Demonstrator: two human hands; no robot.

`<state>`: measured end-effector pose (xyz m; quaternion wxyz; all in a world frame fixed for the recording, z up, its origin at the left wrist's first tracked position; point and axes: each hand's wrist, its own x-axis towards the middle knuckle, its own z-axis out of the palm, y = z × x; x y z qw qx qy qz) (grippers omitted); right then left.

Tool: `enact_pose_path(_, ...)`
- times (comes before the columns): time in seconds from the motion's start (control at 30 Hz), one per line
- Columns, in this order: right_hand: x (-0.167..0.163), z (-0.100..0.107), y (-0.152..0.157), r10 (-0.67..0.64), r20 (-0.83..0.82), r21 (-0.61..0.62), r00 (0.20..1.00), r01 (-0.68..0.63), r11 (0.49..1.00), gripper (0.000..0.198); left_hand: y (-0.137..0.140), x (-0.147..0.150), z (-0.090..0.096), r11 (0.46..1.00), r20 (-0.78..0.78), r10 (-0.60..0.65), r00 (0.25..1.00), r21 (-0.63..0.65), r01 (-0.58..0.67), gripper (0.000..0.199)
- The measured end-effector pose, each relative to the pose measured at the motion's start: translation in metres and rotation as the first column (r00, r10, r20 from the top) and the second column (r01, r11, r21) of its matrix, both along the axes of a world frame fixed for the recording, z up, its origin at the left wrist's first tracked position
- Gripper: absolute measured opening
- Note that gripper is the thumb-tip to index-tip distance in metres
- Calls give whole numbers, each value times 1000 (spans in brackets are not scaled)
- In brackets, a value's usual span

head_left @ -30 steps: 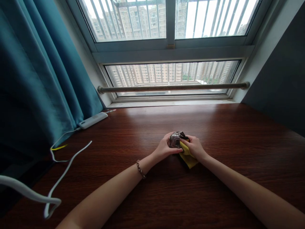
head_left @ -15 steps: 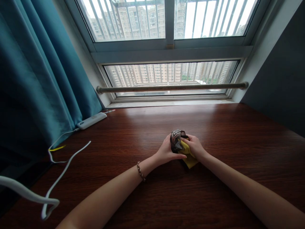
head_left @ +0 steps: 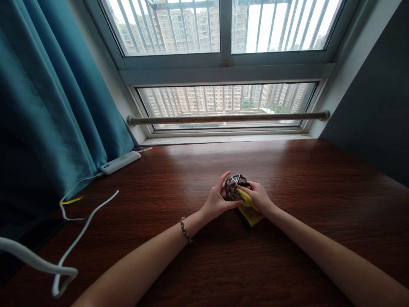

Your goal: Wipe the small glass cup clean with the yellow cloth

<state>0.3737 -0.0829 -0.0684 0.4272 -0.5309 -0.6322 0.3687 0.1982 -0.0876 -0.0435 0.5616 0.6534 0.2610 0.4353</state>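
Note:
Just right of centre on the tabletop, my left hand (head_left: 217, 200) curves its thumb and fingers around a small dark, see-through, shiny object (head_left: 232, 188). Its exact kind is hard to make out; bright glints run across its top. My right hand (head_left: 260, 198) pinches a yellow cloth (head_left: 251, 215) with a dark underside and presses it against the object's right side. Part of the cloth hangs down toward me, over the wood. A beaded bracelet (head_left: 185, 230) circles my left wrist.
The brown wooden tabletop (head_left: 204, 273) stretches to a barred window. A white power strip (head_left: 120, 162) and white cables (head_left: 87, 232) lie at left, beside a blue curtain (head_left: 64, 94). A horizontal rail (head_left: 223, 119) crosses the lower window. A dark wall (head_left: 373, 111) borders the right.
My left fingers have spread and lifted slightly from the dark object, which has turned and shows more of its glinting top. My right hand keeps the cloth against it.

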Motion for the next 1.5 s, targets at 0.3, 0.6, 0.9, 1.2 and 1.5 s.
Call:
enact_pose_path(0.3,1,5,-1,-6,34,23,999,5,1000,20,1,0,4,999,-7,-17,1000,-49,17,84)
enact_pose_path(0.6,1,7,-4,-35,72,36,997,33,999,22,5,-2,2,996,6,0,1000,-90,0,93)
enact_pose_path(0.9,0,11,-6,-43,92,46,995,39,998,22,10,-7,3,981,42,-26,999,-190,33,71)
enact_pose_path(1.2,0,14,-7,-77,106,69,991,70,995,21,11,-2,-1,992,-5,1,1000,-130,-1,69)
enact_pose_path(1.5,-1,17,-6,-116,150,39,982,111,993,25,4,5,-6,1000,-30,-20,999,1,20,102)
